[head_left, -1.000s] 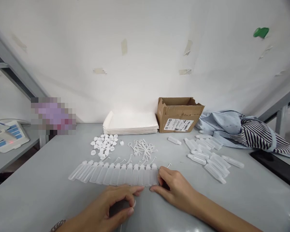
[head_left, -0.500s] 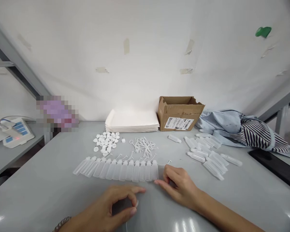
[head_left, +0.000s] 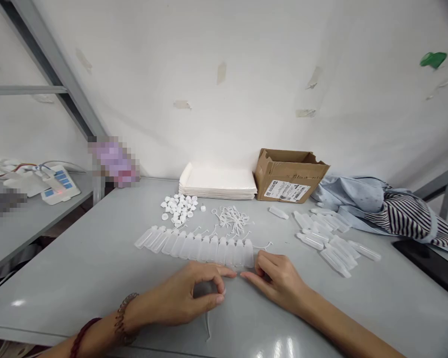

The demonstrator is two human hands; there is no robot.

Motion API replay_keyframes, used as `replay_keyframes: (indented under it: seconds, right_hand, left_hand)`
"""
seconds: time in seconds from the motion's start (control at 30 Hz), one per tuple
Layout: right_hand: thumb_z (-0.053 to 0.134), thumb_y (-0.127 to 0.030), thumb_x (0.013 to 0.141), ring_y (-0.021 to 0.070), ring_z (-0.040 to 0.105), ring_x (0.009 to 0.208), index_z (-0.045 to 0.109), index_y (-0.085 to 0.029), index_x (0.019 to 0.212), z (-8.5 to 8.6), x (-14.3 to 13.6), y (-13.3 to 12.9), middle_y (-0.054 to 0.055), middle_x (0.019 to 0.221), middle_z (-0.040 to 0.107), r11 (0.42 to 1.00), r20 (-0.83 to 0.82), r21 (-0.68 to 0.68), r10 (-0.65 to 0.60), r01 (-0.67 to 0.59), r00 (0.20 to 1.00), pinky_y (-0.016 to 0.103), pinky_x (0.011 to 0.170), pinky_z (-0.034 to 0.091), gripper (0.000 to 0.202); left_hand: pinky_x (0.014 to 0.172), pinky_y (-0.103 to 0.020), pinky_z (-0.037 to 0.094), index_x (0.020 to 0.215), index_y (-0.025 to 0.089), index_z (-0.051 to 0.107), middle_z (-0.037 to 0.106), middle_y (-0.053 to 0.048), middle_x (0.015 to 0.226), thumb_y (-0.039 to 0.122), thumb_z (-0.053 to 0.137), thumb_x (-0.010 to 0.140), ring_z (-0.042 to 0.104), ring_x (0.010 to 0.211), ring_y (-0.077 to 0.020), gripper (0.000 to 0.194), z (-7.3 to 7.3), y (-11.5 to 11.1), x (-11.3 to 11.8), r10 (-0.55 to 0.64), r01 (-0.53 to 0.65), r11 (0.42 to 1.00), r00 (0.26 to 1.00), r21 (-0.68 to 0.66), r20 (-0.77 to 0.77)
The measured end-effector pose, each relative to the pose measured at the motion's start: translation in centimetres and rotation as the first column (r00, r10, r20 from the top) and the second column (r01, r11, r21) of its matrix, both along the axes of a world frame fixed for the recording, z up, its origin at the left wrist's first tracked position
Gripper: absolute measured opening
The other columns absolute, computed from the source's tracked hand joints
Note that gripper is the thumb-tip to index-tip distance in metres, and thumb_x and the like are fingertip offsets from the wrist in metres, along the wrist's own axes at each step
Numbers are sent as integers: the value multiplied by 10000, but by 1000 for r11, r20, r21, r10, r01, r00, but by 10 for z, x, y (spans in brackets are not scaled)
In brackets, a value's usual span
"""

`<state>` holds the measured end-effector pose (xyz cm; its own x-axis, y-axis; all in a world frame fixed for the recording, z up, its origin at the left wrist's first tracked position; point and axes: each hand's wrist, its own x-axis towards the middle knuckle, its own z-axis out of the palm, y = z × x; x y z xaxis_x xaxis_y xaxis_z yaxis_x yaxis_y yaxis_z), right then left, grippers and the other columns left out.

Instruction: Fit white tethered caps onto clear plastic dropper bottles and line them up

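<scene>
White wall (head_left: 246, 44) with tape scraps (head_left: 221, 73); grey table (head_left: 78, 263), light glints (head_left: 18, 302); metal frame (head_left: 63, 69) at left.

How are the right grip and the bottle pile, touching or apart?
Apart: the head view shows bare table between the right grip and the bottle pile.

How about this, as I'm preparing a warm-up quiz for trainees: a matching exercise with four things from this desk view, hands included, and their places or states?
Column one
1. Cardboard box
2. White caps
3. Left hand
4. Right hand

Column two
A. Finger and thumb curled together, with a small pale piece at their tips
B. Near the right end of the bottle row, thumb pointing left
C. Just right of the white stack
D. Heaped beyond the left part of the bottle row

Pairs: 1-C, 2-D, 3-A, 4-B
</scene>
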<state>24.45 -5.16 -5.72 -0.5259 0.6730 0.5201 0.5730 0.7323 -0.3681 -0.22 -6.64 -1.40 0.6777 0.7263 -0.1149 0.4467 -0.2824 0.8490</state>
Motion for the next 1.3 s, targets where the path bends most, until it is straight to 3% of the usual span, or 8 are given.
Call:
replay_keyframes:
  seconds: [0.3, 0.47, 0.53, 0.67, 0.9, 1.0, 1.1, 1.3]
  right_hand:
    - [492, -364, 922, 105, 437, 477, 454, -208, 611, 18, 15, 9, -14, 554, 506, 1000, 51, -14, 21, -20, 998, 229, 464, 341, 350]
    - [520, -279, 900, 185, 587, 702, 581, -164, 880, 43, 49, 68, 90, 858, 630, 891, 224, -52, -431, 452, 874, 293, 639, 442, 131]
    - [595, -197, 836, 254, 601, 897, 606, -149, 987, 44, 57, 90, 138, 1021, 631, 880, 279, -56, -440, 472, 853, 330, 728, 446, 159]
    - [567, -53, 797, 256, 623, 892, 668, -164, 913, 37, 57, 103, 110, 912, 666, 891, 380, -86, -385, 446, 841, 311, 733, 432, 189]
    - [426, -44, 874, 200, 645, 784, 634, -177, 1089, 53, 43, 64, 131, 1028, 637, 883, 246, -107, -422, 457, 873, 302, 659, 467, 326]
    - [480, -260, 922, 199, 663, 788, 640, -216, 1096, 61, 27, 42, 84, 991, 680, 890, -134, -293, -399, 349, 907, 320, 655, 511, 241]
    - [685, -410, 773, 215, 687, 692, 703, -218, 970, 61, 11, 25, 25, 732, 722, 779, -488, -626, -424, 33, 763, 348, 639, 542, 276]
    - [776, -417, 676, 218, 711, 749, 686, -193, 864, 55, -3, 11, 47, 781, 755, 675, -611, -720, -507, -161, 608, 366, 734, 567, 307]
  left_hand:
    - [1016, -371, 379, 848, 244, 647, 641, -7, 1249, 264, 581, 835, 562, 1167, -233, 70, 6, 2, 2, 38, -37, 997, 999, -63, 18]
    - [838, -313, 499, 811, 208, 636, 730, -24, 918, 283, 575, 850, 660, 887, -183, 105, 32, 12, 21, 7, 36, 984, 970, -175, 243]
    - [805, -302, 509, 776, 197, 636, 723, -23, 863, 283, 587, 847, 657, 852, -177, 121, 46, 20, 34, 84, -43, 990, 943, -134, 322]
    - [741, -295, 529, 784, 182, 658, 700, -30, 825, 331, 620, 828, 651, 819, -183, 160, 60, 37, 53, 247, -257, 966, 886, -28, 392]
    - [788, -323, 531, 830, 188, 617, 714, -32, 840, 330, 649, 818, 667, 860, -200, 146, 37, 46, 46, 390, -450, 890, 832, 69, 394]
    - [787, -328, 554, 894, 191, 596, 743, -45, 899, 352, 672, 802, 684, 919, -223, 200, 34, 44, 42, 426, -455, 890, 797, -38, 428]
    - [782, -331, 567, 939, 179, 635, 749, -57, 924, 383, 691, 784, 690, 927, -235, 262, 36, 44, 41, 440, -448, 890, 791, -87, 426]
    - [733, -308, 557, 902, 180, 662, 746, -32, 840, 404, 702, 779, 694, 817, -204, 259, 32, 44, 42, 466, -455, 881, 784, -132, 410]
